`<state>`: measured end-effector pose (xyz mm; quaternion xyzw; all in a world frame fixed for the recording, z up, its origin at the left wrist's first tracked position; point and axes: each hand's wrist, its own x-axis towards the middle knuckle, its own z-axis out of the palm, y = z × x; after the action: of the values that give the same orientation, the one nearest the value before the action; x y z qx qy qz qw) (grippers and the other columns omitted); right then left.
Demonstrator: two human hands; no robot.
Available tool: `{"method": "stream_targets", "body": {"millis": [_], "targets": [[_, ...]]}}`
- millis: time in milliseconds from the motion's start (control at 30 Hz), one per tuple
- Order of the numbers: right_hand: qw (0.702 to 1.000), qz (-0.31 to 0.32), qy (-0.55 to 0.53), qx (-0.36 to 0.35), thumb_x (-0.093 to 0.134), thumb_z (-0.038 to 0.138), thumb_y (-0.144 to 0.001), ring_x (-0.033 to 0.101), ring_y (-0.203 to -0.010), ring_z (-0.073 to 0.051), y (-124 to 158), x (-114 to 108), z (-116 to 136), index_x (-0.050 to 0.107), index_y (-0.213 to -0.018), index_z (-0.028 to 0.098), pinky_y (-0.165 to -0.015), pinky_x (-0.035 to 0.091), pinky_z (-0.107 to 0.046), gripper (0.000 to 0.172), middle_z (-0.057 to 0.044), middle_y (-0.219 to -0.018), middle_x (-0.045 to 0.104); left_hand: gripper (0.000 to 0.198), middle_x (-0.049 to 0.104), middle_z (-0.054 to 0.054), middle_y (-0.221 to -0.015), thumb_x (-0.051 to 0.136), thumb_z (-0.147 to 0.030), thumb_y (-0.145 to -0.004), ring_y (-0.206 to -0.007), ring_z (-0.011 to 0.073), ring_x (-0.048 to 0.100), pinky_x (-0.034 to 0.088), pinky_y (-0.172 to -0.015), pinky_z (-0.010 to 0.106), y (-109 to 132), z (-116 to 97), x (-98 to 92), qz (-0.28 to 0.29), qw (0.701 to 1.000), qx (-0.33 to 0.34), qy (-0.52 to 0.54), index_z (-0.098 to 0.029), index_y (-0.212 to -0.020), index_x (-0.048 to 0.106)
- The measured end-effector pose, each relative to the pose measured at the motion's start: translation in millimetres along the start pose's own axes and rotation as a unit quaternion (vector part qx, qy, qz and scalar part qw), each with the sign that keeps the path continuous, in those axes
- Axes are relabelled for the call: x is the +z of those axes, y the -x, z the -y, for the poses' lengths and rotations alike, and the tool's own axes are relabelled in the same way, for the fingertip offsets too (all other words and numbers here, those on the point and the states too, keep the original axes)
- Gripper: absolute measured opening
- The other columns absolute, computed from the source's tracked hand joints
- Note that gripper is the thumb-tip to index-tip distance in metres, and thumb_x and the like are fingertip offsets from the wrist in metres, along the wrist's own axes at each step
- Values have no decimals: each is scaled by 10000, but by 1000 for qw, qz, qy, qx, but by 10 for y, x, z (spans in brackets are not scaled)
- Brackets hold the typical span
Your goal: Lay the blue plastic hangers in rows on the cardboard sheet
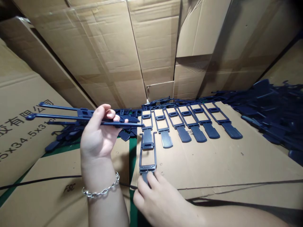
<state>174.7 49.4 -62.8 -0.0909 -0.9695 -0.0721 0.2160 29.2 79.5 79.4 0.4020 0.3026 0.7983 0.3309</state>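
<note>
My left hand [100, 135], raised over the left of the work surface and closed, grips several dark blue plastic frame pieces [71, 116] with long rods and rounded ends pointing left. Lower down, the closed fingers of my right hand [157, 197] are on the ribbed end of one flat dark blue plastic frame [148, 157]. That frame lies at the near left of a cardboard sheet [203, 164], its far end by the ribbed tab of another frame [147, 121]. Similar frames [186, 124] lie side by side in a row to the right. My right fingertips partly hide the tab they hold.
A heap of dark blue plastic parts [267, 107] fills the right side, and more parts [71, 132] lie behind my left hand. Cardboard boxes [106, 47] wall off the back. A printed box [21, 104] stands at left, and a black cord [42, 181] crosses the front.
</note>
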Motion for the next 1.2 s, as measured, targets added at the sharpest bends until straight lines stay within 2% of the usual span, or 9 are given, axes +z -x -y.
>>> {"method": "stream_targets", "body": {"millis": [100, 300, 533, 667, 767, 833, 967, 1100, 1200], "targets": [[995, 83, -43, 23, 387, 217, -839, 473, -997, -342, 25, -81, -7, 568, -1045, 95, -776, 413, -489, 301, -187, -1163, 447, 81, 358, 10, -640, 576, -192, -770, -566, 94, 415, 499, -663, 426, 34, 34, -47, 145, 987, -42, -51, -129, -804, 614], [966, 108, -190, 137, 592, 299, -752, 508, -828, -213, 257, -683, -390, 542, -1047, 154, -710, 463, -389, 332, -59, -954, 525, 409, 248, 12, -474, 399, -476, -882, -491, 84, 363, 392, -561, 208, 162, 104, -140, 426, 876, -117, -194, -132, -759, 582], [930, -261, -156, 208, 505, 298, -854, 449, -1061, -89, 423, -1086, -747, 403, -1241, 209, -871, 387, -202, 410, 7, -1201, 467, 431, 423, 58, -546, 471, -564, -802, -518, 132, 436, 337, -499, 248, 173, 180, 117, 620, 664, -343, -240, -166, -882, 614], [895, -119, -371, 219, 523, 285, -837, 499, -811, -40, 415, -1124, -677, 517, -1001, 231, -662, 380, -149, 173, 71, -943, 557, 431, 485, 87, -620, 489, -586, -774, -521, 134, 439, 351, -488, 251, 169, 222, 158, 688, 604, -374, -144, -204, -928, 618], [888, -82, -410, 193, 499, 269, -850, 475, -675, -35, 401, -1126, -673, 552, -823, 168, -568, 335, -158, 117, 51, -770, 555, 409, 496, 87, -611, 482, -544, -802, -552, 153, 472, 399, -547, 282, 228, 229, 105, 708, 628, -315, -71, -236, -1029, 624], [890, -118, -394, 196, 469, 274, -868, 431, -588, -35, 399, -1124, -697, 533, -738, 137, -514, 303, -171, 199, 35, -661, 516, 408, 491, 83, -605, 468, -509, -827, -626, 171, 521, 429, -605, 285, 288, 225, 80, 650, 705, -284, -23, -220, -1074, 618], [889, -183, -339, 248, 451, 274, -872, 478, -642, -57, 451, -1146, -756, 555, -820, 153, -558, 354, -173, 168, 17, -729, 546, 428, 554, 125, -938, 367, -458, -890, -931, 210, 544, 444, -831, 330, 298, 207, 68, 501, 843, -183, -68, -175, -1119, 591], [902, -189, -222, 320, 458, 255, -844, 519, -687, -84, 552, -1126, -852, 528, -1085, 189, -577, 396, -182, 259, -10, -872, 569, 412, 584, 135, -969, 552, -497, -779, -895, 219, 575, 485, -748, 301, 105, 156, -9, 300, 917, -135, -226, -185, -1030, 648], [927, -110, -132, 335, 394, 241, -860, 526, -700, -110, 590, -1026, -929, 428, -1263, 168, -607, 416, -209, 411, -41, -876, 570, 550, 594, 133, -890, 629, -578, -652, -775, 197, 588, 481, -654, 236, -23, 105, -125, 127, 918, -62, -371, -141, -984, 640]]}}
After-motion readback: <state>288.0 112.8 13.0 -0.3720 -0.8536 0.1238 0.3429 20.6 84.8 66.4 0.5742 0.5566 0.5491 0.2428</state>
